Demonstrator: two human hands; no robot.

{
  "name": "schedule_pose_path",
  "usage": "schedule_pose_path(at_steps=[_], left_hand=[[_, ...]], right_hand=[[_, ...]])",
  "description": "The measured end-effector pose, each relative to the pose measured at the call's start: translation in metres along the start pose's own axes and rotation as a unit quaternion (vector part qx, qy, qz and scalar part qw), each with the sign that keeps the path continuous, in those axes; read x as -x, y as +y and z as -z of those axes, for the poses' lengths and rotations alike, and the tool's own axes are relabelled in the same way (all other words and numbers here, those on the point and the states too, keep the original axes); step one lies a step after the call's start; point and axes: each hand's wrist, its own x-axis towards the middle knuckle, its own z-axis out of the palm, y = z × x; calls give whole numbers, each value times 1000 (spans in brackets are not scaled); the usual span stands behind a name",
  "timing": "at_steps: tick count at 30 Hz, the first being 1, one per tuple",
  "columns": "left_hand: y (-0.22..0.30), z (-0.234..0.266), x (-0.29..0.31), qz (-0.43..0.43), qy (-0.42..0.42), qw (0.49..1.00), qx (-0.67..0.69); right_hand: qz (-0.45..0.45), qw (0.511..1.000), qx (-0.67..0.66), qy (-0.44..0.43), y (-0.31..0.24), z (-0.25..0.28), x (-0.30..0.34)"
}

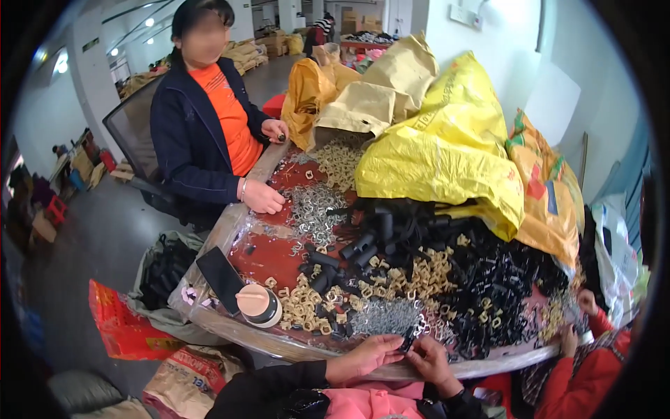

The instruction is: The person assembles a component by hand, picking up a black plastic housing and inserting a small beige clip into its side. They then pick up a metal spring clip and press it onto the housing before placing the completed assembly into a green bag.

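At the near edge of the table, my left hand and my right hand meet with bent fingers. A small black plastic piece is pinched between them; its exact kind is too small to make out. Just beyond my fingers lies a pile of small silver metal parts. Tan clip-like plastic rings are heaped to the left of it, with more of them farther back. To the right spreads a large heap of small black parts.
A pink-lidded jar and a dark phone-like slab rest at the table's left corner. Yellow sacks stand at the back. Across the table, a co-worker handles parts; another person's hands work at the right.
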Motion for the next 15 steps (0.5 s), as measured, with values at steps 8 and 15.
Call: schedule_pose_path(at_steps=[8, 15], left_hand=[[4, -5, 4, -27, 10, 1000, -5], [0, -6, -5, -13, -35, 999, -21]], right_hand=[[0, 999, -40, 8, -2, -2, -10], [22, 996, -72, 46, 6, 1, -4]])
